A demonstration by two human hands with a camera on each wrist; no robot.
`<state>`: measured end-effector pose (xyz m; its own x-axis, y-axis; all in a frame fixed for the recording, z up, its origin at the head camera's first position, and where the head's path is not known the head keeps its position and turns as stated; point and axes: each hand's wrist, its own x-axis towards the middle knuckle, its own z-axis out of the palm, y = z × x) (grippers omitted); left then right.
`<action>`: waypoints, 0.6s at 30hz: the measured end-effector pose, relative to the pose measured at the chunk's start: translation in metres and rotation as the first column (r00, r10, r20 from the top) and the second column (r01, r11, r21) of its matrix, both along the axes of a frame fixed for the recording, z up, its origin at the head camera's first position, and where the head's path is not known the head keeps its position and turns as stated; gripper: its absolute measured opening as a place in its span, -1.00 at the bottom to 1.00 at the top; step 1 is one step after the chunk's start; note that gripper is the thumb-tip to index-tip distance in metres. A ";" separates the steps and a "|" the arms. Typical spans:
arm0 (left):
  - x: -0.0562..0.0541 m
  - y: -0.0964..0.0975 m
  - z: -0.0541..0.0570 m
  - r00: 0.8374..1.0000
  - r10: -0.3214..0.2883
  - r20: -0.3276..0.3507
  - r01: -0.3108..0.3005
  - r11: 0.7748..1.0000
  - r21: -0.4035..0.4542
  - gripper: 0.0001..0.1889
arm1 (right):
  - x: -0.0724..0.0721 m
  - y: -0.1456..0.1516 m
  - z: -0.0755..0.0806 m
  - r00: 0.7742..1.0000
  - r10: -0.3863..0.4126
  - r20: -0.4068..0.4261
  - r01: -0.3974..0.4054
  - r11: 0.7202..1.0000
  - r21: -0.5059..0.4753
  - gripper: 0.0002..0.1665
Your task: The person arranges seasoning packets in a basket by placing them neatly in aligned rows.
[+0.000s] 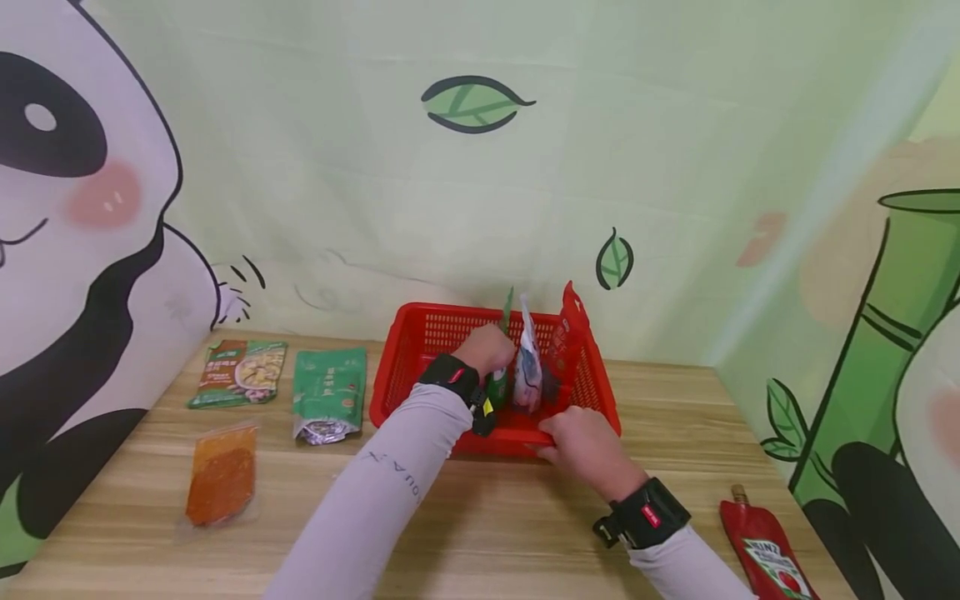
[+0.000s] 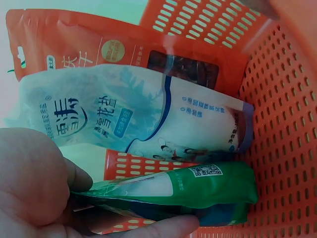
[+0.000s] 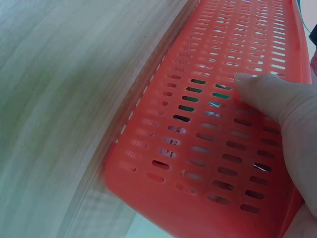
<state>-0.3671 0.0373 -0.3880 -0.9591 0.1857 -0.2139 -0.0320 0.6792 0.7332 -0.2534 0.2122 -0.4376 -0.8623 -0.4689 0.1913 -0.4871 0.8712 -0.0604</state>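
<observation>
A green pouch [image 2: 213,186] stands on edge inside the red plastic basket [image 1: 393,367]; my left hand [image 1: 487,348] pinches its upper end between thumb and fingers. Beside it in the basket stand a white-and-blue pouch [image 2: 143,111] with Chinese lettering and, to the right, a red pouch [image 1: 572,333] with a dark window. My right hand [image 1: 588,446] grips the basket's near rim toward the right corner. In the right wrist view, the right thumb [image 3: 262,94] lies against the slotted outer wall.
Left of the basket lie a green pouch with a silver bottom [image 1: 330,392], a packet with a food picture [image 1: 240,372] and a clear bag of orange-brown contents [image 1: 221,477]. A red Heinz ketchup pouch [image 1: 768,550] lies at the front right. A printed cloth backdrop [image 1: 480,208] rises behind the table.
</observation>
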 end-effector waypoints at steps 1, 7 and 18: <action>0.001 0.001 0.000 1.000 -0.004 0.000 0.004 1.000 0.006 -0.67 | 0.000 0.000 0.000 1.000 0.001 -0.002 -0.001 1.000 0.002 -0.72; 0.001 0.004 -0.003 1.000 -0.002 0.024 0.001 0.999 0.044 -0.66 | -0.001 0.000 0.001 1.000 -0.008 0.016 0.008 1.000 -0.011 -0.75; 0.001 0.008 -0.006 0.998 0.002 0.065 -0.009 0.994 0.110 -0.59 | 0.000 0.000 0.001 1.000 -0.002 0.016 0.002 1.000 -0.015 -0.77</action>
